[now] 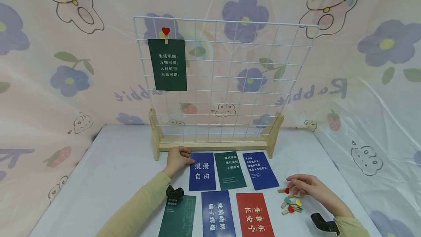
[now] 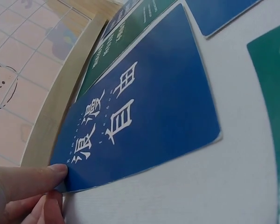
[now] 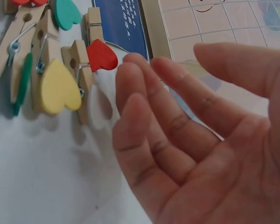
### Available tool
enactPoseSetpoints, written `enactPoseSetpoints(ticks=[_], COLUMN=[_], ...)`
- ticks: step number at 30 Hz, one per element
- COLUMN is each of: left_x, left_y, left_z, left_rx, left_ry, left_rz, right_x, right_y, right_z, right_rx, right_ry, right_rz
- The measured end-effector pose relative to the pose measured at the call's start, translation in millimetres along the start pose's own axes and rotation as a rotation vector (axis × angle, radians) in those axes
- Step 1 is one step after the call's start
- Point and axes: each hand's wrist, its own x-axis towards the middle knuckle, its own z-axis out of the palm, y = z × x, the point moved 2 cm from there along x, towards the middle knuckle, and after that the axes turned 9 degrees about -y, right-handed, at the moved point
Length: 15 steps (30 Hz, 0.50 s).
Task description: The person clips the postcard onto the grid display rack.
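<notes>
A person's left hand (image 1: 177, 161) pinches the top left corner of a blue card reading "浪漫自由" (image 1: 202, 185) between thumb and fingers, the thumb lying on the printed face. This card is at the left end of the upper row on a white table (image 1: 115, 175), just in front of the wooden base (image 1: 213, 146) of a white wire grid rack (image 1: 227, 21). Beside it in the same row lie a dark green card (image 1: 233, 180) and a second blue card (image 1: 264, 181), both set with white lettering. Nearer the person, a lower row holds a green card (image 1: 179, 215) partly covered by the left forearm, a lighter blue card (image 1: 218, 197) and a red card (image 1: 252, 199). The right hand (image 1: 306, 185) has its fingers loosely bent, thumb apart from them, and has hold of nothing; it is just beside a small heap of wooden clothespins (image 1: 291, 209) topped with red, yellow and green hearts. At the upper left of the rack hangs a dark green card with four lines of text (image 1: 167, 83), fixed by a red-heart clothespin (image 1: 166, 31). Behind stands a fabric backdrop (image 1: 112, 65) printed with rabbits, flowers and strawberries.
</notes>
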Motion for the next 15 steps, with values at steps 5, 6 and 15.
enactPoseSetpoints(ticks=[5, 6, 15], left_x=[-0.6, -0.8, -4.8], left_y=[1.2, 1.4, 2.3], left_z=[-0.6, -0.9, -5.0], left_rx=[-0.022, -0.025, -0.033], left_ry=[0.001, 0.002, -0.003], left_rz=[0.002, 0.001, -0.009], right_x=[3.2, 4.1, 9.6], right_y=[1.8, 2.2, 1.5], right_z=[-2.1, -2.3, -0.9], right_rx=[-0.037, -0.048, -0.122], right_ry=[0.028, 0.032, 0.038], right_rz=[0.012, 0.017, 0.050])
